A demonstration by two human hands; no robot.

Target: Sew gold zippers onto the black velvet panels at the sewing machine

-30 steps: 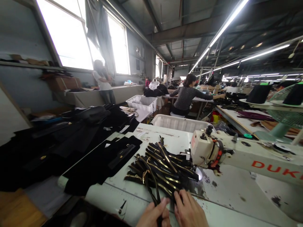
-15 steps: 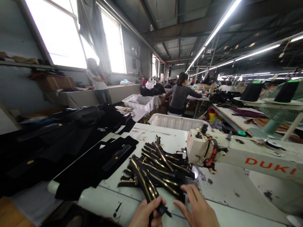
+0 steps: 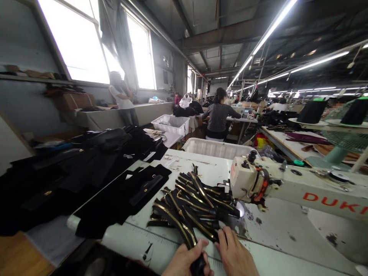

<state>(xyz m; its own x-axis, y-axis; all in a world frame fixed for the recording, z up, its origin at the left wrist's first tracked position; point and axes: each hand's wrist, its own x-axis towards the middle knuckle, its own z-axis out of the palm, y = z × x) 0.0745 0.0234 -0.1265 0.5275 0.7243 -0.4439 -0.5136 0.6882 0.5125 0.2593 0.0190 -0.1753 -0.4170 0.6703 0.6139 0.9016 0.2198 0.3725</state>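
Note:
My left hand (image 3: pixel 188 258) is closed around the lower end of a black zipper (image 3: pixel 181 227) with gold metal teeth. Its far end rests across a pile of similar zippers (image 3: pixel 198 195) on the pale sewing table. Just to the right, my right hand (image 3: pixel 234 251) lies with fingers stretched out, fingertips at the near edge of the pile. Whether those fingertips press on a zipper end is hard to make out. The needle area of the white sewing machine (image 3: pixel 244 178) is beyond and right of the pile, with a small light shining beside it.
Black fabric pieces (image 3: pixel 120 199) cover the table's left side, beside a larger heap of dark garments (image 3: pixel 71 168). A white plastic bin (image 3: pixel 218 147) stands behind the table. Black thread cones (image 3: pixel 312 111) rise at the right. One person sits ahead; another stands by the window.
My right hand has come down and inward, its fingers drawing nearer the pile's edge and my left hand. The held zipper remains in my left hand. The view has shifted slightly.

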